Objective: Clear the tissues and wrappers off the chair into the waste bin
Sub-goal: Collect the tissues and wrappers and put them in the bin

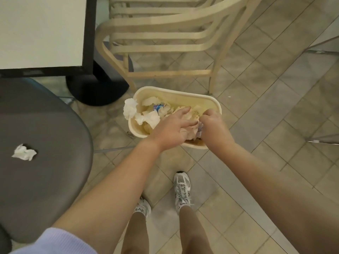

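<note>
A bundle of crumpled pale tissue (189, 133) is pressed between the person's two hands, directly above the near part of the cream oval plastic waste bin (183, 97). The left hand (170, 128) lies on top of the bundle with fingers spread and lightly bent over it. The right hand (213, 125) is beside it, touching it, with fingers curled tight in a pinching grip on a small bluish-white wrapper edge (200, 130) next to the tissue.

Inside the bin lie several more crumpled white tissues; their exact number cannot be counted. One large white tissue (130, 109) hangs over the left rim. A small wrapper with blue and pink print (157, 107) lies among them; its writing is too small to read.

One crumpled white tissue (24, 152) remains on the dark grey rounded chair seat (45, 125) at the left, well apart from both hands.

The bin stands on a beige tiled floor (275, 116). Behind it is one cream wooden chair with a slatted back (165, 35). At the upper left is a white counter with a black edge (42, 32) on a black round base (97, 90). Two white sneakers (181, 189) are visible below; letters are printed on them, but they cannot be read with certainty. A light lilac sleeve (60, 242) covers the left upper arm.
</note>
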Demonstrator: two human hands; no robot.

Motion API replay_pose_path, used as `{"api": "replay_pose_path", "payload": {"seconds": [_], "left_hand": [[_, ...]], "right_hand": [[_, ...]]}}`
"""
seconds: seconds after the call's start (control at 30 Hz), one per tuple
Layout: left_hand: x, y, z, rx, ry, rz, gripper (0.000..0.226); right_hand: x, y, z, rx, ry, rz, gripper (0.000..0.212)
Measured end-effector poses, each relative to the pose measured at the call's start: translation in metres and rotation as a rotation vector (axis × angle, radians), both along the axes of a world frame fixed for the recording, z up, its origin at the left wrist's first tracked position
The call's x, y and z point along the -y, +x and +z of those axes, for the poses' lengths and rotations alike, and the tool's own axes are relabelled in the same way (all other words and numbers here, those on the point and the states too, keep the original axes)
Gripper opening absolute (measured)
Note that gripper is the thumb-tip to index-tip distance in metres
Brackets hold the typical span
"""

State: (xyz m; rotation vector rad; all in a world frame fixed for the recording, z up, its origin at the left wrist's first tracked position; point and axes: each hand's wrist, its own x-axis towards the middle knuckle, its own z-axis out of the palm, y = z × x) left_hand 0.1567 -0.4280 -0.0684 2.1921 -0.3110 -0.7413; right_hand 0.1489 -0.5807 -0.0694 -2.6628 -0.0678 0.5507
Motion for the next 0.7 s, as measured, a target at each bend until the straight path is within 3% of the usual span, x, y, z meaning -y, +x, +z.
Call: {"api": "replay_pose_path", "payload": {"seconds": [0.1, 0.17, 0.2, 0.3, 0.43, 0.6, 0.7], "left_hand": [[-0.021, -0.005, 0.011, 0.342, -0.006, 0.112, 0.037], [-0.040, -0.007, 0.016, 0.623, 0.140, 0.282, 0.033], [-0.050, -0.008, 0.018, 0.678, 0.242, 0.370, 0.036], [-0.079, -0.010, 0.018, 0.550, 0.415, 0.476, 0.047], [-0.096, -0.009, 0.016, 0.338, 0.348, 0.444, 0.041], [-0.094, -0.008, 0.018, 0.419, 0.321, 0.431, 0.018], [-0.076, -0.012, 0.026, 0.489, 0.177, 0.431, 0.014]], "right_hand": [[-0.006, -0.001, 0.007, 0.050, 0.008, 0.002, 0.021], [-0.011, 0.000, 0.012, 0.061, 0.006, 0.010, 0.032], [-0.013, 0.000, 0.015, 0.058, 0.002, 0.011, 0.035], [-0.020, 0.000, 0.018, 0.055, -0.017, 0.014, 0.037], [-0.029, -0.002, 0.018, 0.075, -0.026, 0.017, 0.036], [-0.035, -0.007, 0.021, 0.093, -0.030, 0.037, 0.035], [-0.036, -0.010, 0.022, 0.108, -0.033, 0.037, 0.035]]}}
